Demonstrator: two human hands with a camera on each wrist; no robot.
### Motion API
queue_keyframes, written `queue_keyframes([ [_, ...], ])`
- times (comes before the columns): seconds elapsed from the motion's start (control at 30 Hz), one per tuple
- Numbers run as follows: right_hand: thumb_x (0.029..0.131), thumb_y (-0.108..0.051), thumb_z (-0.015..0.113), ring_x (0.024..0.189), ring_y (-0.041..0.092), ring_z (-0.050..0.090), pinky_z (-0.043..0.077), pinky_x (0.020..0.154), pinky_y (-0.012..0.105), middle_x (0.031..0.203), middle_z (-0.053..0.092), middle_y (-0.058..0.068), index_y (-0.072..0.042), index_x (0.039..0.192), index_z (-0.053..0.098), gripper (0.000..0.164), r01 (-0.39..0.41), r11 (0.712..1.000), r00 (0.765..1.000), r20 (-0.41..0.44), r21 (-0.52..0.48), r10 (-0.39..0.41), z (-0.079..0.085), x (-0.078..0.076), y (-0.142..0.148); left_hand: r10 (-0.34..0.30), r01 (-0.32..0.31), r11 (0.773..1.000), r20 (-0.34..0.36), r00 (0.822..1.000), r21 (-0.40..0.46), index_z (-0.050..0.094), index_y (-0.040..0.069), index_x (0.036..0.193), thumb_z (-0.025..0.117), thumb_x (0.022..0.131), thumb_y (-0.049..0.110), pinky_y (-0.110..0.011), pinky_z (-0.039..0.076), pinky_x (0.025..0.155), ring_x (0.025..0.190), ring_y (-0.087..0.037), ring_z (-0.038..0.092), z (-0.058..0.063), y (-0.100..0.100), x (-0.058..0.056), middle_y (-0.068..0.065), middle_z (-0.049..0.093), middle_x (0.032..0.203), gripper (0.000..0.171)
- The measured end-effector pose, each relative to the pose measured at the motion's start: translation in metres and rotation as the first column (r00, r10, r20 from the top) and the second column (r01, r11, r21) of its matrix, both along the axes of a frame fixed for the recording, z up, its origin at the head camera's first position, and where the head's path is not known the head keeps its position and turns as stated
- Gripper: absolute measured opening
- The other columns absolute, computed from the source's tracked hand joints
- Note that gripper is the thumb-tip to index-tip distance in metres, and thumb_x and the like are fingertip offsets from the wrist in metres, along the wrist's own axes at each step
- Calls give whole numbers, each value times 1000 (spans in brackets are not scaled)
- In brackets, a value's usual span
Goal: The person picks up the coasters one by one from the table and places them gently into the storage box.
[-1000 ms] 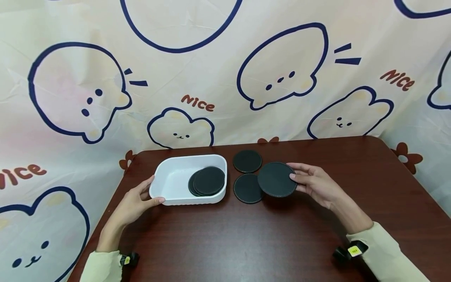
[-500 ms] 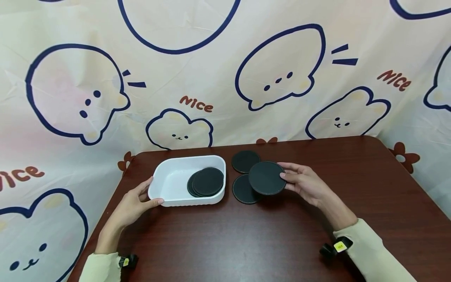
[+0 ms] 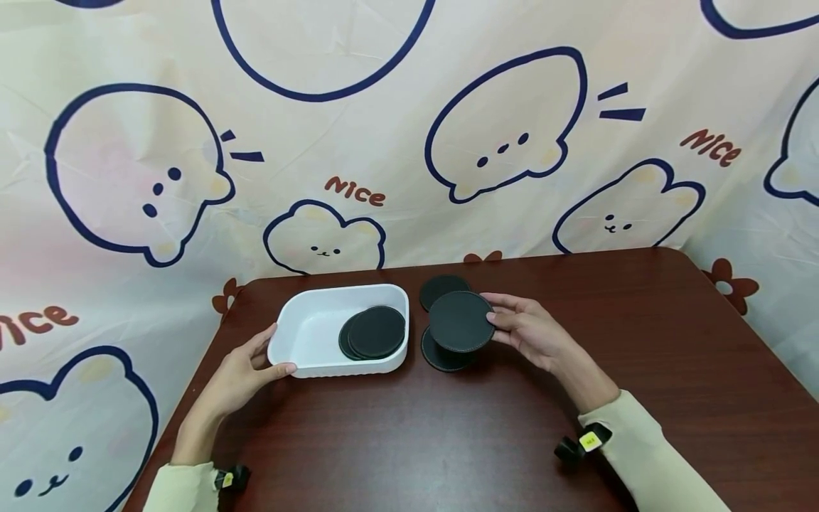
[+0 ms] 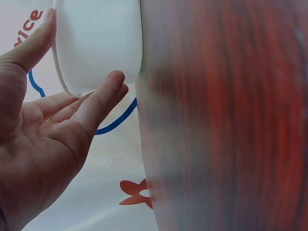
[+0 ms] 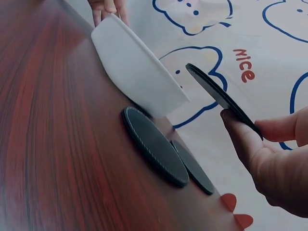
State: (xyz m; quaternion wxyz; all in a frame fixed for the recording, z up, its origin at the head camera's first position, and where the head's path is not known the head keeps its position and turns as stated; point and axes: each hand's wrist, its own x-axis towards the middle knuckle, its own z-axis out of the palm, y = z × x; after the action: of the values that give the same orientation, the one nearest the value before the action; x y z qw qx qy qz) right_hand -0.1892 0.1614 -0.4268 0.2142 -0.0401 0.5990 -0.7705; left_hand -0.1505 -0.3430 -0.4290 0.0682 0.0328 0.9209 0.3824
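The right hand (image 3: 531, 333) holds a black coaster (image 3: 461, 321) in a pinching grip by its edge, lifted above the desk (image 3: 512, 427). Two more coasters (image 3: 441, 353) lie flat just below and beyond it. The left hand (image 3: 246, 366), fingers spread, cups the near corner of the white tray (image 3: 307, 323), which holds stacked coasters (image 3: 374, 331).

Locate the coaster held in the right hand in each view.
Head: held coaster at centre, lifted above the table, pinched by the right hand.
Left wrist: not in it.
Right wrist: seen edge-on at upper right.
Shared landmark: white tray.
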Motion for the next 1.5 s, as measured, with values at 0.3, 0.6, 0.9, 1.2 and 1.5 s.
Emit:
queue_keyframes([
  [0.3,113,-2,47,149,22,52,56,106,30,176,27,21,-5,169,30,59,-23,1000,999,28,-2,23,4,-9,-25,0,0,1000,-5,1000,4,22,-2,169,84,95,39,-54,58,103,138,-49,62,-2,0,0,-36,45,161,105],
  [0.6,113,1,44,152,28,49,59,103,29,175,29,23,0,169,25,60,-43,996,999,2,-73,43,3,-16,-48,3,-3,1000,-3,1000,1,22,-1,170,84,95,39,-53,60,102,137,-49,62,-2,1,0,-36,46,161,105],
  [0.9,112,1,46,135,19,67,60,103,30,170,38,28,1,169,25,61,-45,992,999,-17,-120,43,5,-19,-67,5,-5,1000,-3,1000,8,23,0,170,84,94,42,-54,58,104,138,-49,62,-2,2,-1,-35,45,162,106],
  [1.2,112,2,46,153,35,48,60,102,30,170,39,26,0,169,27,60,-28,988,999,17,-155,30,6,-26,-86,5,-4,1000,-7,1000,10,23,-1,169,84,94,42,-52,59,103,138,-50,62,-2,2,-1,-35,44,163,106],
  [1.5,112,2,46,152,38,48,56,108,38,167,43,26,0,168,30,58,-51,986,998,18,-156,54,7,-28,-106,9,-9,1000,-3,1000,0,22,-1,169,84,94,40,-54,58,103,138,-51,60,-1,1,0,-36,43,163,106],
])
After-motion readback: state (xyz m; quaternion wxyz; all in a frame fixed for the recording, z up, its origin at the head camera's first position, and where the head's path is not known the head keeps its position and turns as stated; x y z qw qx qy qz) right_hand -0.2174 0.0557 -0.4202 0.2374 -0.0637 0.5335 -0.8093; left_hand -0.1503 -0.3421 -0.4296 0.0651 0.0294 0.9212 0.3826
